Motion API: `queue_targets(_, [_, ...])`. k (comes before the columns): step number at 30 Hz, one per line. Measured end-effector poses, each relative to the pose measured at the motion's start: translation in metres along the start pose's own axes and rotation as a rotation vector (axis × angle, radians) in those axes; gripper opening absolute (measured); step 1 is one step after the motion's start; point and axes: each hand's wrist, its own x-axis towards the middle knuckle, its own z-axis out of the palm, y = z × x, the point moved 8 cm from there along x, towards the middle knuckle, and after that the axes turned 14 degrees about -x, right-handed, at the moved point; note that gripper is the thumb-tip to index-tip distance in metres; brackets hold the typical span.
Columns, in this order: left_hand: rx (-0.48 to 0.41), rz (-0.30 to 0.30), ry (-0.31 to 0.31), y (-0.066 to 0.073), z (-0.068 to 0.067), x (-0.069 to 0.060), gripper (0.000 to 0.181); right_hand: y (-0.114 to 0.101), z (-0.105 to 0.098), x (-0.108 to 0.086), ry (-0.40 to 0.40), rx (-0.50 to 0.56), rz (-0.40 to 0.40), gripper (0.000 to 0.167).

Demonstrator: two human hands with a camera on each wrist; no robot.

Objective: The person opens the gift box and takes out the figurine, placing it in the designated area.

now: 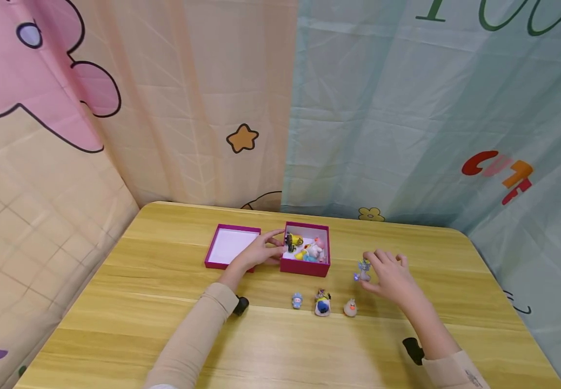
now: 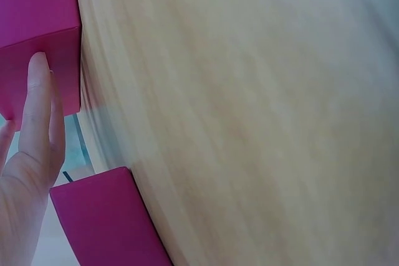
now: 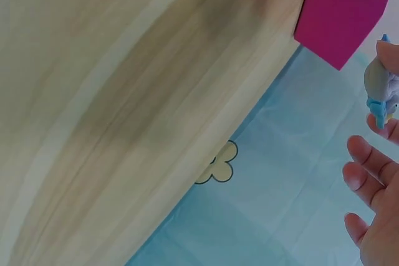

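My right hand (image 1: pixel 391 274) pinches a small grey-and-blue toy figurine (image 1: pixel 364 268) between thumb and forefinger, right of the box; the other fingers are apart from it. In the right wrist view the figurine (image 3: pixel 378 85) shows partly behind the thumb. With fairly straight fingers, my left hand (image 1: pixel 260 252) touches the left side of a magenta box (image 1: pixel 305 267). Inside the box lie several small toys, among them a yellow-and-black figure (image 1: pixel 294 241) and a white one (image 1: pixel 313 250). In the left wrist view a fingertip rests against the box wall (image 2: pixel 62 60).
The magenta lid (image 1: pixel 232 246), white inside, lies left of the box, partly behind the left hand. In front stand a small blue figure (image 1: pixel 297 301), a figure with a blue-and-white body (image 1: pixel 322 305) and a beige duck-like toy (image 1: pixel 351 308). Curtains (image 1: pixel 202 108) hang behind the wooden table (image 1: pixel 129 302).
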Motion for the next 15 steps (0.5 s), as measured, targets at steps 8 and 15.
queue_targets(8, [0.009, 0.000, -0.001, 0.000, 0.000, 0.000, 0.058, 0.007, 0.001, -0.021, -0.011, 0.014, 0.007, 0.053])
queue_targets(15, [0.006, 0.000, 0.003, 0.001, -0.001, -0.001, 0.058, 0.012, 0.010, -0.037, -0.049, 0.014, 0.021, 0.054])
